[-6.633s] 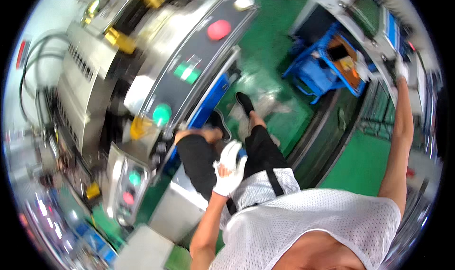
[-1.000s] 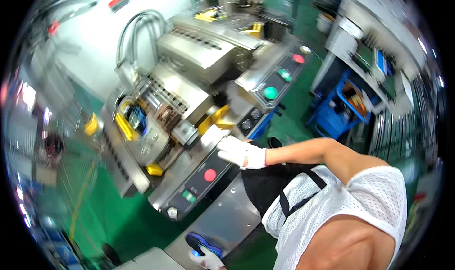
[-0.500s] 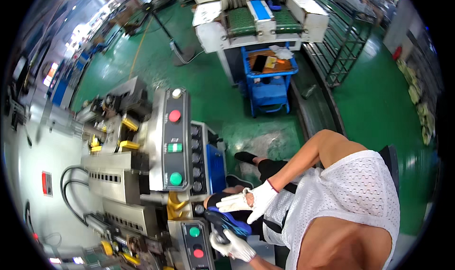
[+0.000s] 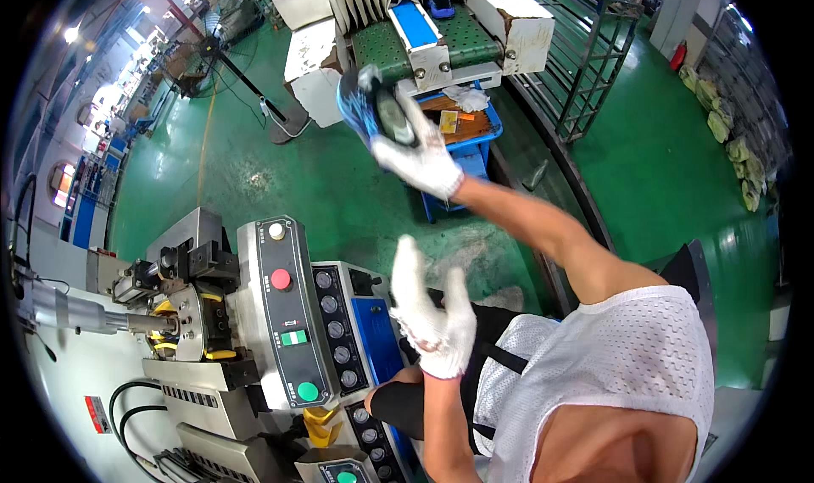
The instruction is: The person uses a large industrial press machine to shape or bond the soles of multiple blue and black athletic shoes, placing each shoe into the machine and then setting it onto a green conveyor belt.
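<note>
My right hand (image 4: 420, 161), in a white glove, is raised toward the conveyor and grips a blue and dark shoe (image 4: 359, 114). Motion blurs the shoe, and part of it is behind my fingers. Closer to my body, my left hand (image 4: 437, 318), also gloved in white, points upward with its thumb apart from its fingers and nothing in it. It is beside the control panel (image 4: 297, 313) of a machine, not touching it. Another blue and dark shoe (image 4: 439, 1) sits on the green conveyor belt (image 4: 476, 42), near the hanging strip curtain.
A blue cart (image 4: 496, 131) with a wooden top stands below the conveyor's end. Metal clamps (image 4: 191, 322) and hoses of the machine are at left. A standing fan (image 4: 210, 49) is at far left, a metal rack (image 4: 593, 67) at far right.
The shoe has gone from my left hand at the machine to my right hand, which has swung up toward the conveyor. My left hand has let go and risen. The view has shifted.
</note>
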A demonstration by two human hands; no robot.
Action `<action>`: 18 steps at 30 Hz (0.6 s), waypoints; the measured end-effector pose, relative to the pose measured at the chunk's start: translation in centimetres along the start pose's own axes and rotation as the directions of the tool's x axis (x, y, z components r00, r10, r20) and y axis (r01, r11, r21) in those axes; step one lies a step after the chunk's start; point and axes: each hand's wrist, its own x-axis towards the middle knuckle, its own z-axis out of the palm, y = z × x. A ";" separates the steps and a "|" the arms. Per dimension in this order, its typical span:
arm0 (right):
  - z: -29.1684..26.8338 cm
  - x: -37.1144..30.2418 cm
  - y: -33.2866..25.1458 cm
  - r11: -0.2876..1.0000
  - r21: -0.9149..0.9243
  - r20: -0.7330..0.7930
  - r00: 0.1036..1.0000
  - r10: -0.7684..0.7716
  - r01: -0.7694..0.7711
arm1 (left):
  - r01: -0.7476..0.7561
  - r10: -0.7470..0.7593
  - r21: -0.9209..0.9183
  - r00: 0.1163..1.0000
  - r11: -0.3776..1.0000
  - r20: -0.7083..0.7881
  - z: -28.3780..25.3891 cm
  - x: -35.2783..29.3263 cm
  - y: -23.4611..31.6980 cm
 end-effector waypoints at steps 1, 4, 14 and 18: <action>-1.8 3.7 4.1 0.988 -0.155 -0.078 0.997 0.009 -0.021 | 0.038 -0.036 -0.029 0.997 0.999 0.062 1.6 -1.0 -1.4; 2.1 14.7 10.3 0.822 -0.502 -0.187 0.962 0.200 -0.268 | 0.174 -0.197 0.198 0.976 0.964 0.098 -0.3 -5.6 -5.7; -3.0 36.9 26.6 0.291 -0.952 0.037 0.901 0.433 -0.100 | 0.762 -0.732 0.132 0.647 0.634 -0.214 -5.7 -22.0 -9.0; -2.7 31.2 27.6 0.717 -0.647 0.119 0.894 0.431 -0.259 | 0.756 -0.682 0.146 0.643 0.638 -0.348 -7.1 -21.7 -8.9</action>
